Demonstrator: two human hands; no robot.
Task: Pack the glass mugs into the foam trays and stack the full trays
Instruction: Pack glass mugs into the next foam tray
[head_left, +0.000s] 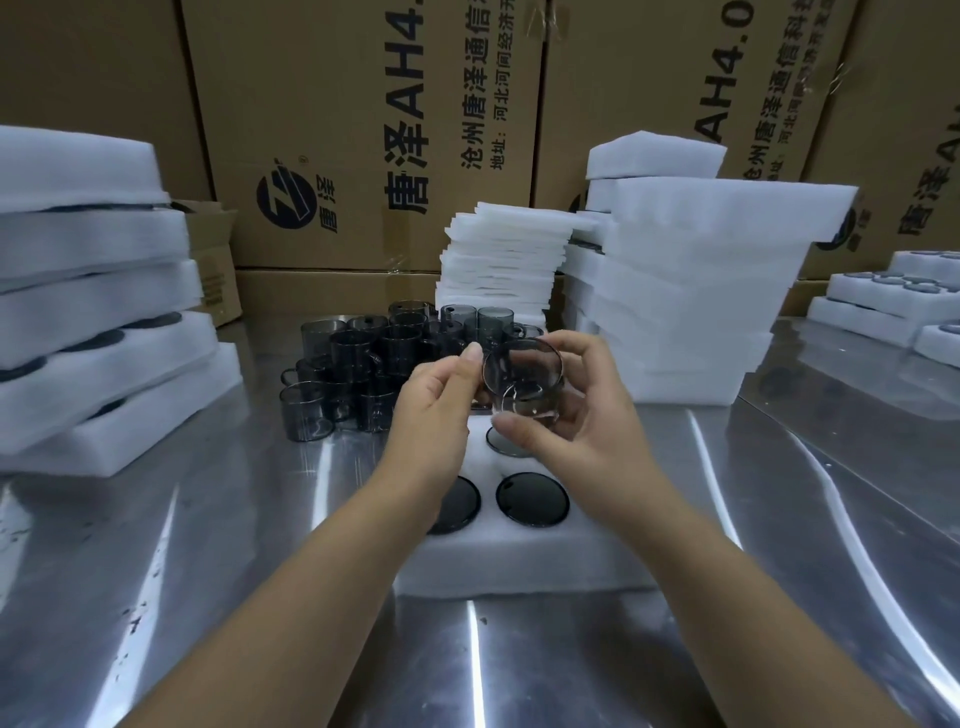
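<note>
Presently the glass mug (522, 379) is cupped by the curled fingers (582, 353) and thumb of the right hand (566, 415), tilted so that its mouth is turned toward the camera. At its left rim the fingertips (470, 358) of the left hand (436, 410) are laid; whether the rim is actually pinched there cannot be told. Directly beneath the fingers a foam tray (519, 561) is set on the steel table (260, 597), with dark mugs (531, 500) already seated in the pockets nearest the wrists. Beyond the fingertips a cluster of loose mugs (374, 358) is gathered, and filled trays (93, 322) are stacked well off to the left of the left hand. The glass is judged light, rigid, smooth and breakable, so it is best held around the wall, not by the thin rim, and lowered squarely into a pocket.
</note>
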